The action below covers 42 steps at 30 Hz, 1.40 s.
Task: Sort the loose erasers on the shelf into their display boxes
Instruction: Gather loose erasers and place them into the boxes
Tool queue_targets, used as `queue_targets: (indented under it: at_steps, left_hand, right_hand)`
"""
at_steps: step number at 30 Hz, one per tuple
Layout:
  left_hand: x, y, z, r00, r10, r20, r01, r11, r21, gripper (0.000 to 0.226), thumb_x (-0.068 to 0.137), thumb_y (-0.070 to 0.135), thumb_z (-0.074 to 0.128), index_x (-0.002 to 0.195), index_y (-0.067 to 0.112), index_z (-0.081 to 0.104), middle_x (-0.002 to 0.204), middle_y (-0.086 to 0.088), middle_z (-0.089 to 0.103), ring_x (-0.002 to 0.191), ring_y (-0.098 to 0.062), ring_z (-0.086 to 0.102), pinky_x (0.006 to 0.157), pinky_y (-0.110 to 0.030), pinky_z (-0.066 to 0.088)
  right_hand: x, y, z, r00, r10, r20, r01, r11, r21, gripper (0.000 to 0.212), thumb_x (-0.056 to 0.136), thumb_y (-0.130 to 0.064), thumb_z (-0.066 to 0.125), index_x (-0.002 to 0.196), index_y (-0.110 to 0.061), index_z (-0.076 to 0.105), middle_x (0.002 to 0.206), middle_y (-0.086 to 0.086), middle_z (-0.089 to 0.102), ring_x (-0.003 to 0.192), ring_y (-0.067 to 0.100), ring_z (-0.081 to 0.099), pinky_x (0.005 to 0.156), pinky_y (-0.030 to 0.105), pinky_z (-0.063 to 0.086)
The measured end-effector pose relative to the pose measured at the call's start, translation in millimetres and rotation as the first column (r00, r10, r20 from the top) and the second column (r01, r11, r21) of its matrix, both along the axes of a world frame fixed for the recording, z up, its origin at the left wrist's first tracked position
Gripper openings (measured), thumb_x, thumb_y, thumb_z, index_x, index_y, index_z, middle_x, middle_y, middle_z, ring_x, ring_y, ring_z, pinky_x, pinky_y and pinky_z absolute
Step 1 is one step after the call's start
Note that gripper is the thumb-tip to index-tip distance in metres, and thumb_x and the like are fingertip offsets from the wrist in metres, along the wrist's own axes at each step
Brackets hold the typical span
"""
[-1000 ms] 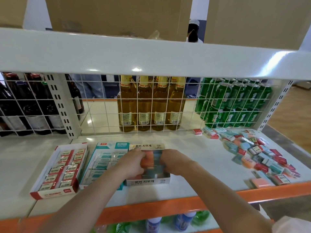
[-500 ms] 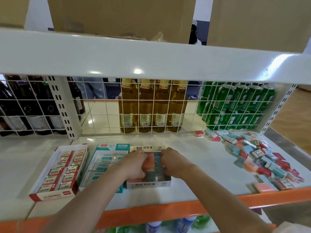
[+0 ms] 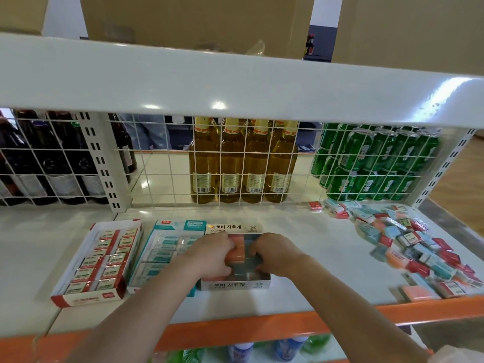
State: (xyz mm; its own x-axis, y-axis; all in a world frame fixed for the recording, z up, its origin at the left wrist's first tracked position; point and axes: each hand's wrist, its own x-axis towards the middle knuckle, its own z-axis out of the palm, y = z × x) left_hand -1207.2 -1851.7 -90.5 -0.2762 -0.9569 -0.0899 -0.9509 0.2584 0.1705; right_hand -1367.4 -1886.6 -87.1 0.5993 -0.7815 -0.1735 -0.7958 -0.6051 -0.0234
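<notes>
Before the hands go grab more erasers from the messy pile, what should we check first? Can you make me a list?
1. Both hands, left hand and right hand, over the middle box: ok.
2. Erasers in that box sitting flat: cannot tell, fingers cover them.
3. Hands free to reach: not ok.
4. Loose pile left to sort: ok.
5. Red box has room: not ok, looks full.
6. Teal box has room: cannot tell, the left arm hides part.
</notes>
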Motion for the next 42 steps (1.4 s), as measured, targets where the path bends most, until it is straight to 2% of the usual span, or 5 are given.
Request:
queue_targets:
  at_steps: [11,25,33,37,42]
  left_hand:
    - [-0.4,-5.3,-2.5,1.000,0.002,-0.009,-0.003,0.996,-0.086,0.029,0.086,0.029,0.058,0.114,0.020,0.058,0.113,0.001,0.053,0.100,-0.016,0.053,0.083,-0.026,0.044]
    - [-0.6,-9.8,-2.1,1.000,0.005,0.013,-0.005,1.000,-0.030,0.038,0.080,0.034,0.065,0.115,0.021,0.055,0.114,0.002,0.050,0.101,-0.016,0.050,0.078,-0.025,0.040]
    - [-2.6,-6.3,-1.4,0.992,0.085,-0.088,-0.085,0.996,0.000,0.039,0.083,0.034,0.064,0.119,0.022,0.055,0.121,0.004,0.049,0.106,-0.014,0.050,0.088,-0.027,0.045]
    - [-15.8,-13.6,7.3,0.973,0.110,-0.202,-0.106,0.994,0.033,0.030,0.087,0.033,0.061,0.116,0.025,0.058,0.119,0.006,0.054,0.104,-0.012,0.052,0.086,-0.024,0.043]
    - [-54.3,-28.0,8.7,0.973,0.033,-0.229,-0.028,0.999,0.024,0.022,0.089,0.030,0.058,0.111,0.025,0.060,0.114,0.008,0.056,0.098,-0.009,0.053,0.084,-0.024,0.044]
  right_hand:
    - [-3.4,-3.3,-1.0,1.000,0.020,0.015,-0.020,0.999,0.030,0.025,0.086,-0.026,0.060,0.109,-0.019,0.065,0.109,0.003,0.062,0.102,0.021,0.056,0.091,0.033,0.049]
    - [-3.3,-7.5,-1.8,0.999,0.017,0.029,-0.017,0.999,0.028,0.028,0.086,-0.028,0.061,0.112,-0.019,0.064,0.112,0.004,0.059,0.104,0.022,0.053,0.091,0.031,0.046]
    - [-16.8,-4.1,-0.1,0.990,0.030,0.135,-0.035,0.999,0.035,0.022,0.089,-0.021,0.055,0.109,-0.019,0.064,0.115,0.002,0.057,0.108,0.020,0.051,0.092,0.031,0.046]
    - [-43.1,-5.9,6.0,0.954,-0.106,0.282,0.111,0.994,-0.001,0.029,0.094,-0.025,0.049,0.122,-0.024,0.058,0.129,-0.004,0.053,0.120,0.015,0.046,0.102,0.027,0.039]
    - [-101.7,-10.5,4.3,0.935,-0.261,0.239,0.258,0.965,0.044,0.031,0.095,-0.022,0.047,0.125,-0.025,0.055,0.128,-0.003,0.053,0.118,0.015,0.048,0.099,0.025,0.039]
